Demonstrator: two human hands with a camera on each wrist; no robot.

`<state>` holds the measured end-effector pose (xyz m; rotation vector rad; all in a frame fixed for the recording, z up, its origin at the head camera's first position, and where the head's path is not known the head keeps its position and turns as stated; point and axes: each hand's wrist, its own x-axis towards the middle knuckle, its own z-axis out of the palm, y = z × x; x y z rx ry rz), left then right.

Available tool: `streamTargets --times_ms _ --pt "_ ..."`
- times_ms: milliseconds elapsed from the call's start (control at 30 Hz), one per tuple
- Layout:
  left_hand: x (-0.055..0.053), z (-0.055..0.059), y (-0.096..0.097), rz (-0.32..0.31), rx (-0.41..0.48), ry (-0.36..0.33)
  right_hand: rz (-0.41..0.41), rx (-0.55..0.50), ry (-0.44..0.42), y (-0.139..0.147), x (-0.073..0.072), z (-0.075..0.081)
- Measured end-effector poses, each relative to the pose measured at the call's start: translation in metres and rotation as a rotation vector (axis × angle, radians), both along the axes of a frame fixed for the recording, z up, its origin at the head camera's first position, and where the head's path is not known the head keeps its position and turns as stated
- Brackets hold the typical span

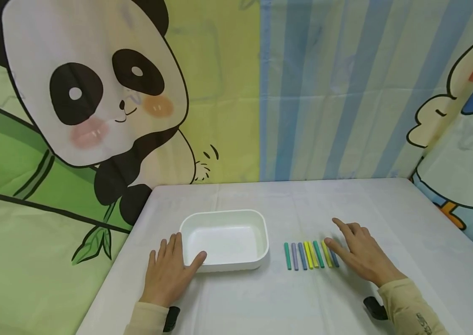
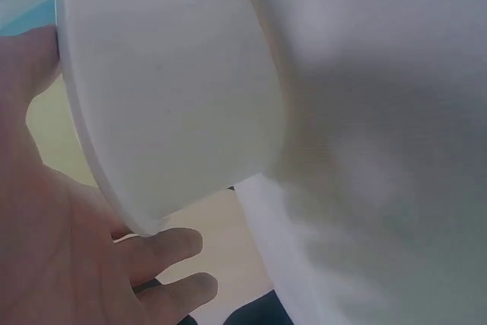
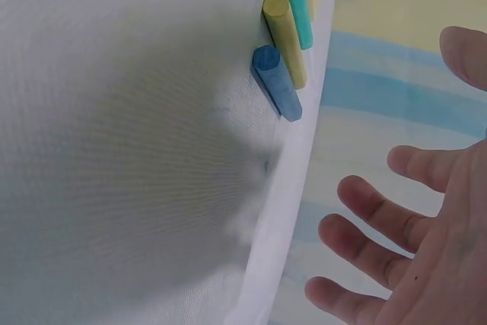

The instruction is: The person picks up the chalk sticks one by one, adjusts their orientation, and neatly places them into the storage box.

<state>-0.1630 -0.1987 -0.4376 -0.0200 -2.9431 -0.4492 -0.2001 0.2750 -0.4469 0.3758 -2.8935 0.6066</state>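
Observation:
A white plastic tray [image 1: 236, 267] with rounded corners sits on the white-covered table, nothing inside it. At its near left corner, my left hand [image 1: 167, 272] touches the rim with spread, mostly straight fingers and the thumb over the front edge. The left wrist view shows the tray's outer wall [image 2: 175, 89] beside that thumb and fingers. To the right of the tray, several chalk sticks [image 1: 294, 257] in green, purple, blue and yellow lie side by side in a row. Over the row's right end hovers my right hand [image 1: 362, 253], fingers apart and holding nothing. Nearest it is a blue chalk stick [image 3: 278, 81].
The table [image 1: 236, 307] ends at the back against a hanging cloth [image 1: 324, 93] printed with a panda and stripes. Dark straps [image 1: 375, 308] show at both wrists below the sleeves.

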Motion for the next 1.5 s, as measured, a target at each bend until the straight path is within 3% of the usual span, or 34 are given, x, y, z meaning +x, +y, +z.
streamTargets --times_ms 267,600,767,1067,1500 --pt "-0.001 -0.009 -0.004 -0.004 0.013 0.015 -0.006 -0.019 -0.063 0.002 -0.001 -0.001" --pt "0.004 -0.008 -0.005 -0.013 0.021 0.037 0.017 -0.102 -0.115 0.003 -0.007 -0.004" --pt "0.005 -0.01 -0.005 -0.013 0.019 0.036 -0.033 -0.149 -0.161 0.006 -0.008 -0.004" --pt "0.006 -0.012 -0.005 -0.021 0.029 0.043 -0.161 -0.271 -0.35 0.01 -0.008 0.0" --pt "0.006 -0.012 -0.007 -0.029 0.026 0.044 -0.221 -0.3 -0.422 0.001 -0.014 0.0"
